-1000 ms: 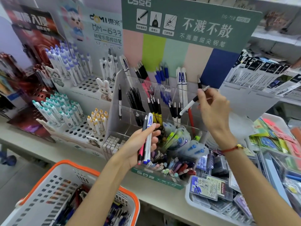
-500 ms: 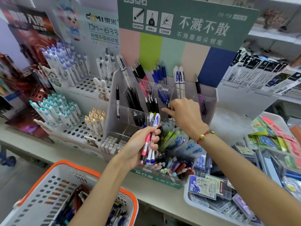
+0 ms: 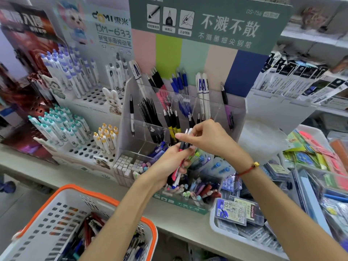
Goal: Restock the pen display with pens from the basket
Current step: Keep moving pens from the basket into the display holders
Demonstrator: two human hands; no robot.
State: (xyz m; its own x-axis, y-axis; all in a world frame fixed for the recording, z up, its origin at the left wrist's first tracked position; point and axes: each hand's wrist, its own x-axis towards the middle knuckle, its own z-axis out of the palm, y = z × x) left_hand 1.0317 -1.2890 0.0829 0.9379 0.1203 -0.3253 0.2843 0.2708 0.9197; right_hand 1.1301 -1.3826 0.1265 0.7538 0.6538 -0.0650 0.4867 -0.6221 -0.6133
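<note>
1. The basket [image 3: 56, 210] is white with an orange rim and rows of dark slots.
2. The sign [image 3: 207, 21] is dark green with white lettering; below it run pink, lime, pale green, beige and navy stripes.
3. The display box [image 3: 235, 110] is clear plastic with a green front strip.
4. The bundle of pens [image 3: 178, 166] in the left hand [image 3: 167, 166] shows pink, black, white and blue.
5. The right wrist carries a red string bracelet [image 3: 246, 170] with a gold bead.
6. The shelf [image 3: 94, 185] is pale grey.
</note>
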